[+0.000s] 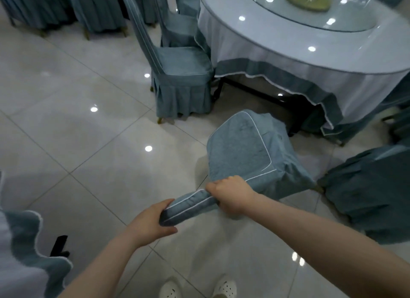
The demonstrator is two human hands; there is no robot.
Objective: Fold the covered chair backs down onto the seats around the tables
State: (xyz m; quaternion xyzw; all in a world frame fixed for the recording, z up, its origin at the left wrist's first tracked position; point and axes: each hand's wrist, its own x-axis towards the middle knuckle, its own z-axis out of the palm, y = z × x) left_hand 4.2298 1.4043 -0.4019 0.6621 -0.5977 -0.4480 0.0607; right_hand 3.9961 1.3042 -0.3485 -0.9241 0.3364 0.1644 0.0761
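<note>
Footwear: your two white perforated shoes [170,290] stand on the tiles at the bottom edge of the view.
Near-left cloth: a white tablecloth edge [28,242] with a blue-grey scalloped border hangs beside you; a black strut [58,245] shows next to it.
Left hand: your left hand [153,222] is wrapped round the free end of the chair back [190,205], fingers above and thumb below.
Right hand: your right hand [230,194] clenches the same back further along, close to where it meets the seat [241,146].
Task item: the chair back, in a blue-grey cover with white piping, lies low and points toward you; it is not down on the seat, whose panel tilts to face you.
Right neighbour: another covered chair [366,186], its fabric bunched, sits just beside.
Floor: glossy pale tiles [88,142] reflect round ceiling lights.
Upright chair: a covered chair [182,71] with its back standing is drawn up to the round table [288,53].
Table: white cloth with a blue-grey scalloped hem, dark legs beneath.
Turntable: a glass turntable [310,20] carries a yellow-green item [308,0], too blurred to identify.
Far row: more covered chairs [66,7] line the top left.
</note>
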